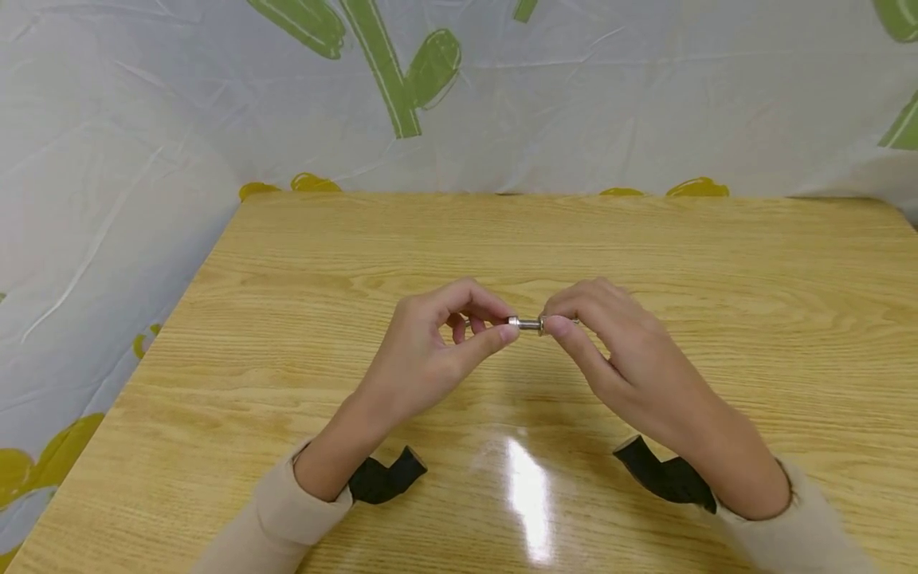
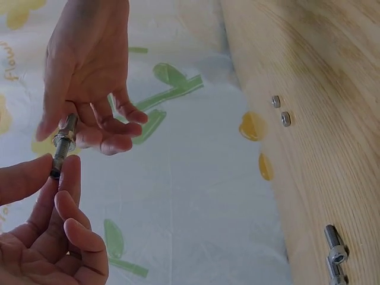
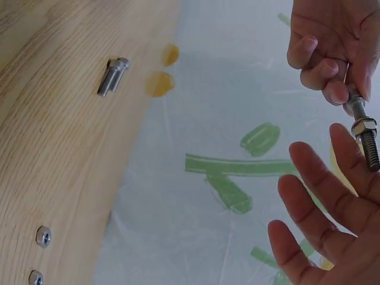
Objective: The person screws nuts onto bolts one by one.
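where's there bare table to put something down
Bare table lies left of the left hand, right of the right hand, and along the far edge beyond both. The middle is crowded: both hands hold one bolt, and two nuts and two loose bolts are hidden from the head view, probably behind the hands.

Glare (image 1: 529, 501) streaks the tabletop (image 1: 358, 263) (the left wrist view is dimmer).

I view the table (image 1: 459, 247) from head height, facing forward and down, while both wrist cameras, nearer, share the bolt (image 2: 60, 155) and patterned sheet (image 2: 196, 190).
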